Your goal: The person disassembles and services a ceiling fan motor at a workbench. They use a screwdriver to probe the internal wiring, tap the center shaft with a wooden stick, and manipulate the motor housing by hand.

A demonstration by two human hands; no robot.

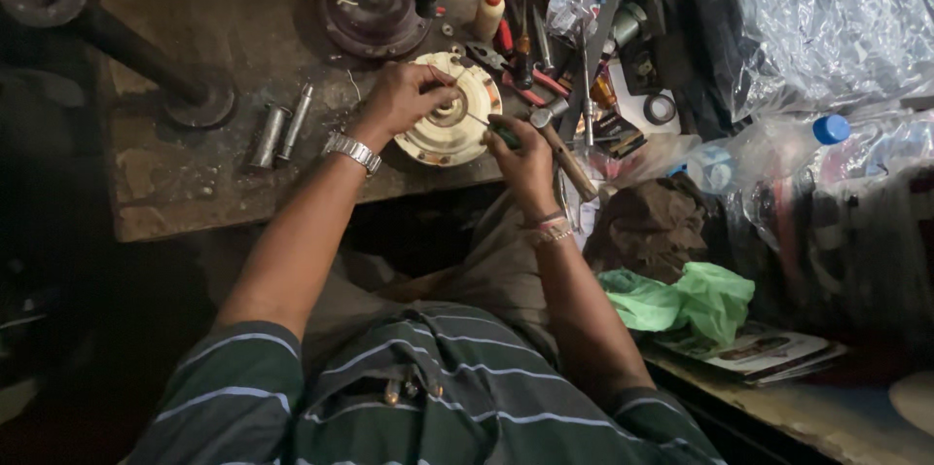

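1. round pale-metal motor cover plate (449, 115) lies flat at the near edge of the worn wooden tabletop (175, 183), between both hands.
2. left hand (399, 100), steel watch on the wrist, rests on the plate's left rim; fingers curled over it, gripping the plate steady.
3. right hand (525, 159) has its fingers clenched on a green-handled screwdriver (491, 129), tip aimed at the plate's centre hub.
4. progress, judged: work at the hub is midway; plate sits apart from the dark round motor body (375, 8) behind, so reassembly looks undone.
5. two grey metal cylinders (282, 129) lie loose to the left; wooden-handled hammer (564, 149) just beside the right hand.
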